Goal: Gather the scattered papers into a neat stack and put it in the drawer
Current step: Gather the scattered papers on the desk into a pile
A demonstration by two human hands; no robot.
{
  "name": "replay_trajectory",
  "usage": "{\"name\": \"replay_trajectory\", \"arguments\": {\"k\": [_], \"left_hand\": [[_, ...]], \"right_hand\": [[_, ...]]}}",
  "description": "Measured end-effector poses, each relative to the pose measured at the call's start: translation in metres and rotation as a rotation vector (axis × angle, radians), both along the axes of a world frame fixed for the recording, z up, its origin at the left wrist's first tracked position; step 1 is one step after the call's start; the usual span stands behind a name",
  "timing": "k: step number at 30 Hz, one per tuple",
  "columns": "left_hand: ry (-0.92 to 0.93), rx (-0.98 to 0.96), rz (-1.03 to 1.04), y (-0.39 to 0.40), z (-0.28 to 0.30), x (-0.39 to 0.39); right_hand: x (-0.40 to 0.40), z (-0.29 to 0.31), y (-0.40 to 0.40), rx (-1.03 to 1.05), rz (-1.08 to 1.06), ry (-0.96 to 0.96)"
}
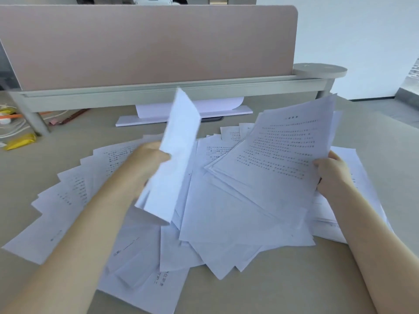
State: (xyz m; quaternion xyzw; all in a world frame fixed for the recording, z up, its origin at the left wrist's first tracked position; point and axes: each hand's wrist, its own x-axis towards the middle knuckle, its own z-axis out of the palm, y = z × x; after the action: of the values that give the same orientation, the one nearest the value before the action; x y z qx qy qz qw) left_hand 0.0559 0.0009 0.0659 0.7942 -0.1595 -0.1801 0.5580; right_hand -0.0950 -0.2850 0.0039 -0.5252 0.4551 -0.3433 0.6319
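Many white printed sheets (229,218) lie scattered and overlapping across the middle of the beige desk (260,288). My left hand (145,162) grips a few sheets (174,159) held up on edge above the pile, blurred by motion. My right hand (333,175) holds a thicker bunch of printed pages (281,152) by its right edge, tilted up over the right side of the spread. More sheets fan out to the left under my left forearm. No drawer shows in this view.
A pink partition panel (147,46) on a grey rail closes the back of the desk. A white stand base (181,116) sits under it. Cables and a yellow item (20,141) lie at far left. A round grey shelf (319,70) is back right.
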Motion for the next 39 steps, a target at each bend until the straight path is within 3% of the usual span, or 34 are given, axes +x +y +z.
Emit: {"name": "replay_trajectory", "arguments": {"k": [4, 9, 12, 15, 19, 22, 25, 27, 33, 35, 39], "left_hand": [[-0.065, -0.152, 0.034, -0.016, 0.017, -0.008], [-0.292, 0.189, -0.208, -0.092, -0.008, -0.047], [-0.197, 0.275, -0.426, -0.12, -0.028, -0.082], [-0.106, 0.234, -0.561, -0.122, -0.033, -0.098], [-0.209, 0.133, -0.32, -0.095, -0.039, -0.059], [-0.245, 0.202, -0.158, -0.064, -0.044, -0.026], [-0.099, 0.237, -0.093, -0.045, -0.05, -0.009], [0.003, 0.158, -0.075, -0.043, -0.055, -0.002], [0.381, -0.267, -0.059, -0.055, -0.052, 0.0], [0.455, -0.302, -0.046, -0.056, -0.056, 0.0], [0.376, -0.191, -0.083, -0.062, -0.061, -0.01]], "right_hand": [[0.009, 0.004, 0.016, 0.049, 0.164, -0.05], [0.019, 0.003, 0.037, 0.178, 0.211, -0.127], [0.018, 0.003, 0.035, 0.256, 0.325, -0.129], [0.013, 0.003, 0.029, 0.088, 0.449, -0.003], [0.008, 0.005, 0.02, -0.098, 0.451, 0.185], [0.004, 0.013, 0.015, -0.298, 0.375, 0.396], [0.003, 0.013, 0.016, -0.486, 0.396, 0.577], [0.006, 0.012, 0.021, -0.537, 0.416, 0.658], [0.011, 0.005, 0.024, -0.399, 0.477, 0.485], [0.011, 0.004, 0.024, -0.343, 0.471, 0.429], [0.01, 0.003, 0.022, -0.332, 0.483, 0.389]]}}
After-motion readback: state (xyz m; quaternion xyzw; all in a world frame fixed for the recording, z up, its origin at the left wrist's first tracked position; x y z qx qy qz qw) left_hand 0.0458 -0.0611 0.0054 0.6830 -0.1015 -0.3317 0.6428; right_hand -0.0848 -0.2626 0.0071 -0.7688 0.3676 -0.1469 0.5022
